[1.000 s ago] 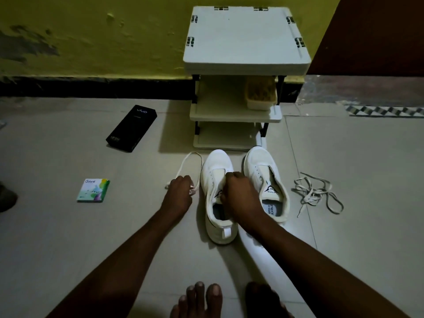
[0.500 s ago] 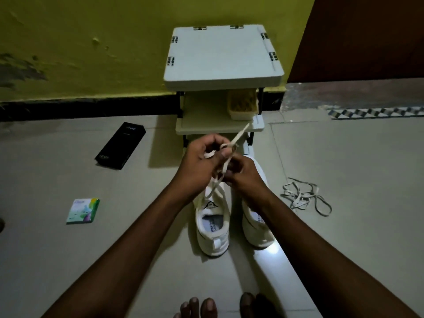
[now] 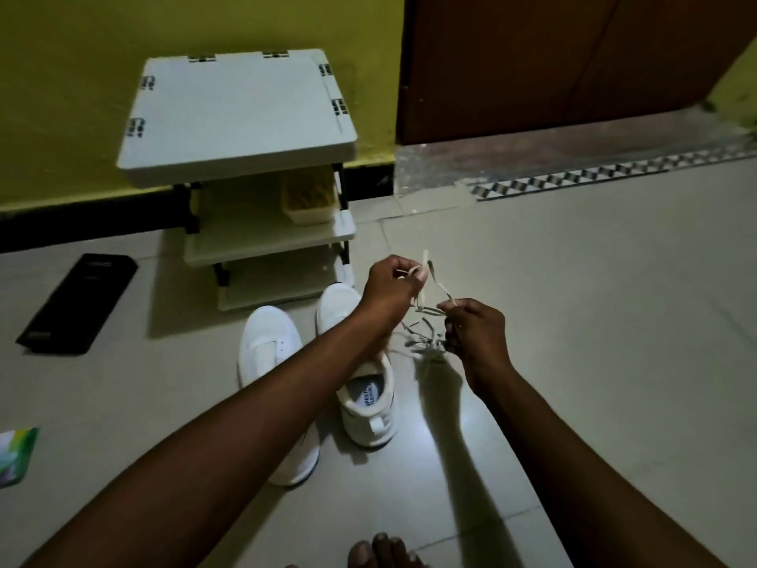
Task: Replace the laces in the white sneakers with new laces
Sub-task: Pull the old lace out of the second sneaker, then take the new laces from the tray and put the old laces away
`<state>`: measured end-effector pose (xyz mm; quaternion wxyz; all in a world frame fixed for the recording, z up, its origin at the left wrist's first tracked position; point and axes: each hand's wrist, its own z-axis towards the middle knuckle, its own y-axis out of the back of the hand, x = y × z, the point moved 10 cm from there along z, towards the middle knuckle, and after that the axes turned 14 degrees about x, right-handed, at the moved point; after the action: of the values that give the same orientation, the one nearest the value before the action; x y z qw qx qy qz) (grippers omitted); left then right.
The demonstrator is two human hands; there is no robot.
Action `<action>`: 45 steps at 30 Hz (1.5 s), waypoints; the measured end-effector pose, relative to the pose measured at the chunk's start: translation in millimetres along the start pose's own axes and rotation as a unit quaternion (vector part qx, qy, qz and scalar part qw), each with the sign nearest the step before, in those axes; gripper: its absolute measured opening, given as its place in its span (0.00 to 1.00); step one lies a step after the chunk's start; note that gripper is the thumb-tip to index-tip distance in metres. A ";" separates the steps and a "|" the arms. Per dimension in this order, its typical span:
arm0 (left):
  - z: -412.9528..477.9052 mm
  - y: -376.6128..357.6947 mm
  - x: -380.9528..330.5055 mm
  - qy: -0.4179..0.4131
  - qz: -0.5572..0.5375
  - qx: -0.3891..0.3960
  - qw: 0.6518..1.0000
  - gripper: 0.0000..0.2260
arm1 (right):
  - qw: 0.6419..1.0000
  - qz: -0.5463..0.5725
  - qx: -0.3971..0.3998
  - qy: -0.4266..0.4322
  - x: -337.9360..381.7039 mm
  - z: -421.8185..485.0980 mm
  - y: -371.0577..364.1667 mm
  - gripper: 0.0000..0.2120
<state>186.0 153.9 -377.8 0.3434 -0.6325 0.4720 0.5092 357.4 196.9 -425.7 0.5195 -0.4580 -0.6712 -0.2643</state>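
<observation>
Two white sneakers stand side by side on the tiled floor, the left sneaker (image 3: pixel 268 342) partly under my left forearm and the right sneaker (image 3: pixel 368 397) with its opening showing. My left hand (image 3: pixel 391 291) is raised over the right sneaker's toe and pinches one end of a pale lace (image 3: pixel 426 299). To its right my right hand (image 3: pixel 475 332) pinches the same lace lower down. A loose tangle of laces (image 3: pixel 422 342) lies on the floor under the hands.
A white three-tier shoe rack (image 3: pixel 245 116) stands against the yellow wall just behind the sneakers, with a small basket (image 3: pixel 309 198) on its middle shelf. A black box (image 3: pixel 78 303) lies at the left, a green packet (image 3: pixel 14 455) at the left edge. A brown door (image 3: pixel 553 59) is at back right.
Both hands moved right with the lace, from above the left sneaker to over the lace pile beside the right sneaker. The view swung right.
</observation>
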 end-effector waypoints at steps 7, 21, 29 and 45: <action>28.5 -67.3 35.5 0.067 0.075 0.153 0.983 0.12 | 0.957 -0.286 -0.044 0.014 -1.4 17.5 49.2 0.12; 34.8 -82.2 42.4 0.016 0.288 0.237 0.928 0.32 | 0.948 -0.316 0.048 -0.009 -28.5 24.2 46.0 0.16; 41.6 -80.6 34.6 -0.013 0.491 0.238 0.838 0.26 | 0.909 -0.413 0.062 0.021 -22.1 16.3 44.2 0.10; 4.5 -5.5 7.5 -0.069 0.299 0.070 0.949 0.05 | 0.923 -0.372 -0.013 0.101 24.1 -0.4 19.1 0.12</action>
<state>190.0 157.9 -386.5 0.2507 -0.4003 0.6486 0.5969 373.6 213.2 -405.3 0.4426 -0.1526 -0.7339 -0.4921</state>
